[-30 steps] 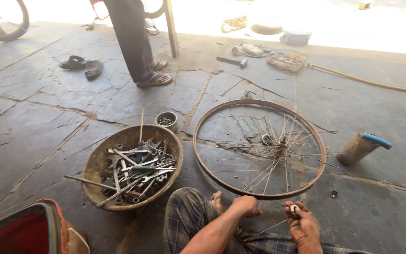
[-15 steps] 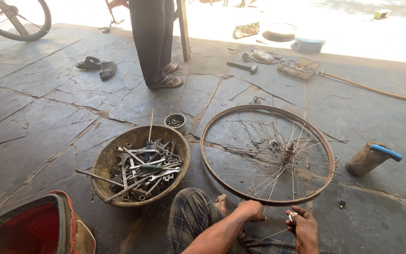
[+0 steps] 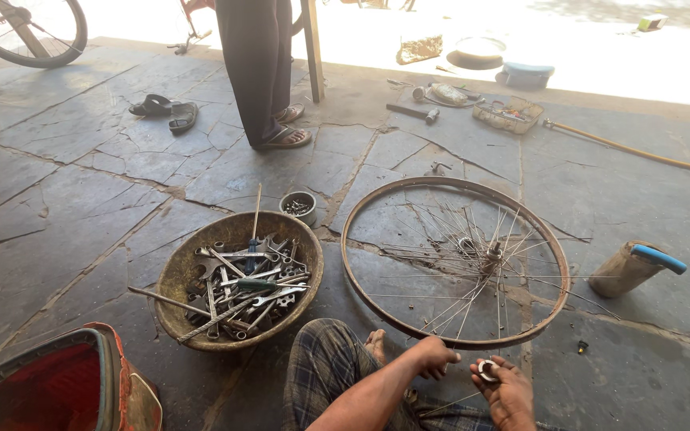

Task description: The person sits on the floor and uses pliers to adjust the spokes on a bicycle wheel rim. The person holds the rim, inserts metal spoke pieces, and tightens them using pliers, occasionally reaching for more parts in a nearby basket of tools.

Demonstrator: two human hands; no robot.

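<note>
A rusty bicycle wheel rim (image 3: 354,282) with loose spokes and a hub (image 3: 492,257) lies flat on the stone floor in front of me. My left hand (image 3: 433,356) rests closed on the rim's near edge. Just right of it, my right hand (image 3: 507,390) holds a small round metal part (image 3: 486,369) in its fingers. My crossed legs in checked cloth (image 3: 325,373) sit below the rim. A thin spoke lies on the floor beneath my hands.
A metal basin (image 3: 179,277) full of spanners sits left of the wheel, a small tin of nuts (image 3: 298,207) behind it. A red bag (image 3: 57,387) is at the lower left. A person stands in sandals (image 3: 285,137) farther back. A blue-capped bottle (image 3: 632,268) lies right.
The view has shifted so everything sits lower and more to the right. My hands have stayed at the rim's near edge with the small part in my right hand.
</note>
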